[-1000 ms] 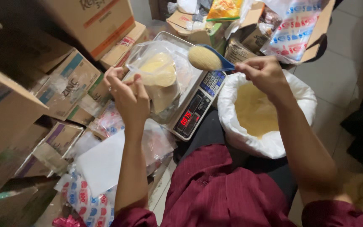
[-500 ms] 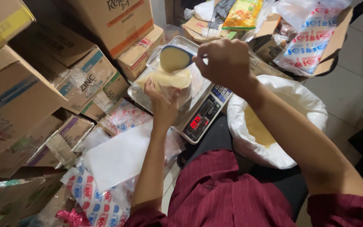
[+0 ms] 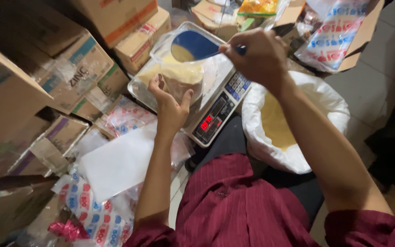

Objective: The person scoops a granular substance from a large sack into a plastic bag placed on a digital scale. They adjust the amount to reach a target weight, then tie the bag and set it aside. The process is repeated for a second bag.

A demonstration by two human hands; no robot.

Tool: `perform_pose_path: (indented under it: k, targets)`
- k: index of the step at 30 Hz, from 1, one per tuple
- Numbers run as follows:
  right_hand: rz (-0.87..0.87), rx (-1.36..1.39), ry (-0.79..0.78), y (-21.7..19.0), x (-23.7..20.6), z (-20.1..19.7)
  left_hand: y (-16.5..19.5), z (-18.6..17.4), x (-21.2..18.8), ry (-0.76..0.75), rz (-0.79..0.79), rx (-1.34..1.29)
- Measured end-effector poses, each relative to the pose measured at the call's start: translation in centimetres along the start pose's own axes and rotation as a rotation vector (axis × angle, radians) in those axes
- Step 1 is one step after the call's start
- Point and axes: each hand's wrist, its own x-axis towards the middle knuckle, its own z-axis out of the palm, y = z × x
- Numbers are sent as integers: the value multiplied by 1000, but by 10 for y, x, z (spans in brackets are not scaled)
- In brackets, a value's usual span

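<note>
**Scoop tipped over the bag, spill risk right at the rim**

Your right hand (image 3: 257, 57) is closed tight around the handle of the blue scoop (image 3: 193, 45), and the scoop hangs tilted over the mouth of the clear plastic bag (image 3: 177, 77) on the scale (image 3: 216, 110). Your left hand (image 3: 170, 107) curls around the bag's near side, fingers part open, propping it upright. Watch that grip: the bag is soft and looks well filled with yellow powder, so if your left hand slackens, it could slump and dump across the scale tray. The scoop is nearly empty, only a smear of powder left; a jerky tip could scatter it past the rim. To your right the big white sack (image 3: 298, 123) sits open, holding more yellow powder low inside. Cardboard boxes (image 3: 69, 64) crowd the left
</note>
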Motion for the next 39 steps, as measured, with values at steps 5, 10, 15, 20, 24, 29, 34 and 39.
perform_pose_path:
  k: [5,10,15,20,24,29,34,39]
  targets:
    - [-36,226,-59,27,-6,-10,-5,1,-7,-19,-58,-23]
    - [-121,317,-23,42,-9,-14,-7,5,-10,-40,-96,-47]
    - [-102,339,-11,47,-12,-13,-6,7,-12,-47,-81,-58]
    - [-34,335,-24,47,-12,-9,-2,5,-13,-52,-94,-11]
    - [-122,111,108,35,-13,-8,5,4,-12,-47,-73,-8]
    - [-181,-66,122,5,-14,6,18,6,-9,0,30,-49]
    - [-293,-209,143,-19,-16,21,29,9,-7,4,27,-92]
    - [-262,-161,95,-26,-16,35,34,14,-8,6,43,-134]
